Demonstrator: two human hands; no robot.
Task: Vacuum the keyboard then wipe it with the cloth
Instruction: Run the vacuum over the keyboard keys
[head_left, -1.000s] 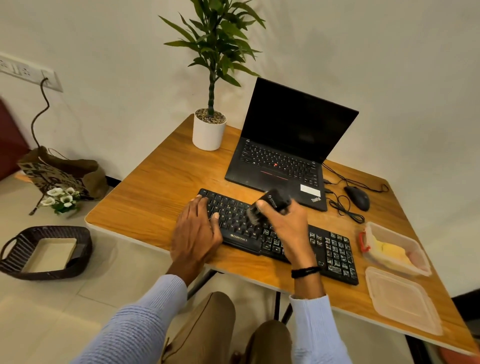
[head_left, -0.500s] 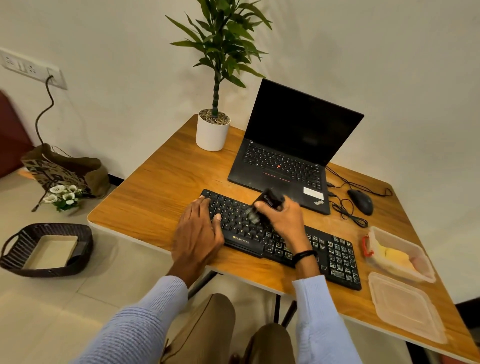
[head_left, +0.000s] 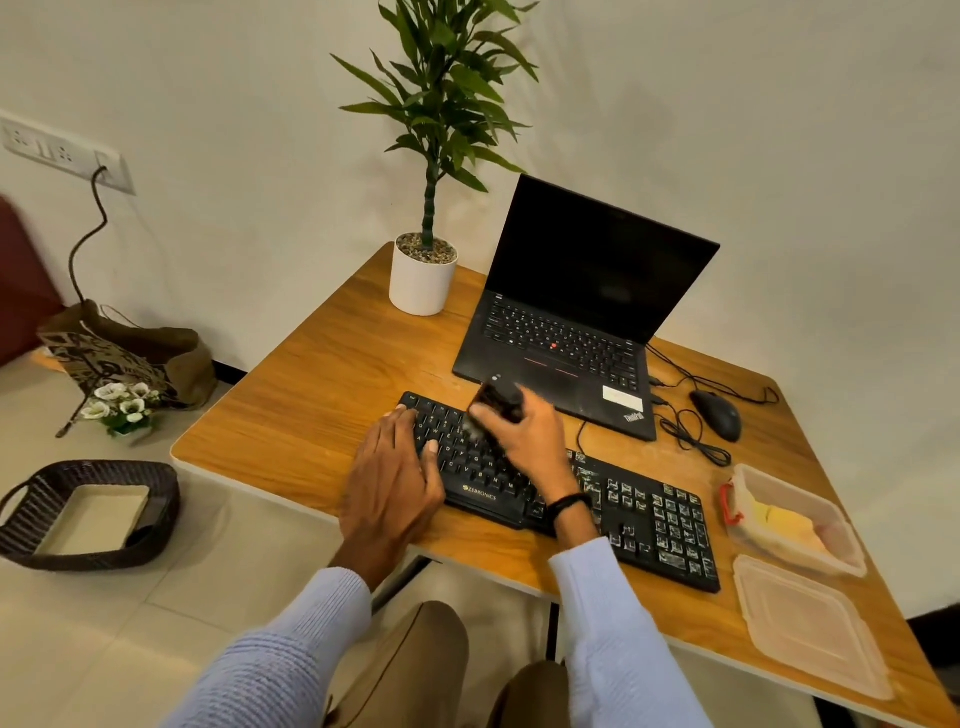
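Over keyboard (head_left: 649, 519): right hand (head_left: 530, 441) clamped round blurred vacuum (head_left: 498, 397); left hand (head_left: 389, 483) flat, hiding its left end.

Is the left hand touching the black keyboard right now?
Touching. The head view shows the left hand lying flat on the left end of the keyboard, fingers on the keys.

- Flat black plastic keyboard (head_left: 654, 519): white legends on its keys.
- Small handheld vacuum (head_left: 498, 399): black.
- Open black laptop (head_left: 592, 260): 1 red dot among the keys.
- Rectangular wooden table (head_left: 322, 395): orange-brown grain.
- Round white pot (head_left: 422, 286): green leaves above.
- Clear plastic box (head_left: 810, 501): yellow cloth (head_left: 784, 522) inside, red clip.
- Woven oval basket (head_left: 93, 558): dark brown.
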